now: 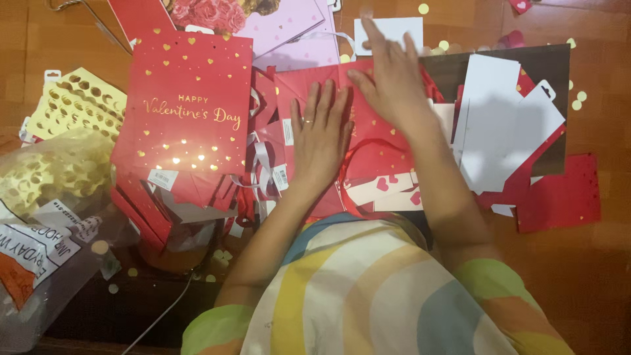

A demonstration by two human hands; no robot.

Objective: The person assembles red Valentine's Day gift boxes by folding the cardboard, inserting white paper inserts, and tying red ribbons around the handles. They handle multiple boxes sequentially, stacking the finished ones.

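Left hand: the left hand (320, 135) lies flat, fingers spread, palm down on a folded red paper bag (368, 141); it grasps nothing, only presses. A ring shows on one finger.
Right hand: the right hand (392, 82) rests open just beside the left, further from the person, fingers stretched over the same bag's upper edge; nothing is clenched in it.
Red paper bag: it lies flat on the floor under both palms, directly ahead of the person.
Beyond the left hand: a larger red gift bag with gold hearts (184, 105) lies flat, with white ribbon handles (263, 164) between it and the pressed bag.
Beyond the right hand: white card cut-outs (499, 125) lie on a dark sheet (552, 66).
Further left: a gold punched sheet (75, 105) and a clear plastic packet (46, 263).
Floor: wooden boards (591, 276), scattered with gold confetti dots (578, 98).
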